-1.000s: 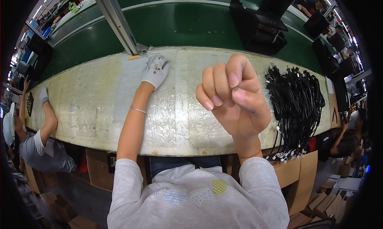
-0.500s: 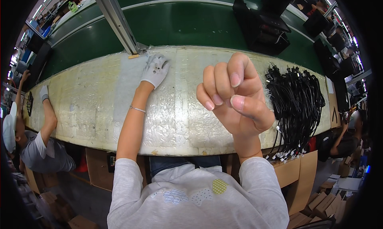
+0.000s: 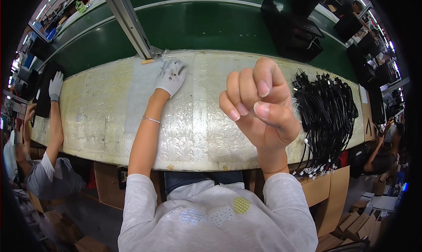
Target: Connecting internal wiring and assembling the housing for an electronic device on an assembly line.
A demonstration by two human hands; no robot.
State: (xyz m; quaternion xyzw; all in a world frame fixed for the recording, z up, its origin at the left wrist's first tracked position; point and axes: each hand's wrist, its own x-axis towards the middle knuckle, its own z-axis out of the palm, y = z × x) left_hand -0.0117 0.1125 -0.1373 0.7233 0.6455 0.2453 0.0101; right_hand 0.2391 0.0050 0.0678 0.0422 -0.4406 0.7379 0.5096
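Your right hand (image 3: pixel 269 111) is hanging bare above the bench (image 3: pixel 202 140), its fingers curling loosely and its thumb sitting just short of the index fingertip; that grip is pinching nothing that shows. The thumb is bending less tightly now than a second ago, so a little more gap is showing below the index finger. Your left hand (image 3: pixel 171 78), in its stained white glove, is lying on the bench to the left of that grip, just as it was; its underside is hiding, so you cannot be told whether its fingers are closing on anything. The black cables (image 3: pixel 325 107) are lying in a heap just right of your right hand, their white connectors (image 3: pixel 315 170) spilling over the near edge, and neither hand is touching them. Beyond your right hand, the black casing (image 3: pixel 296 36) is shifting rightward along the green belt (image 3: pixel 198 30), while the metal post (image 3: pixel 127 21) is standing beyond your left hand. Well to the left of both grips, a co-worker's gloved hand (image 3: pixel 56 85) is now resting on a dark panel (image 3: pixel 44 94) at the bench's far end. For your work, these changes are meaning little: motion is happening around you, while your hands are staying nearly still.
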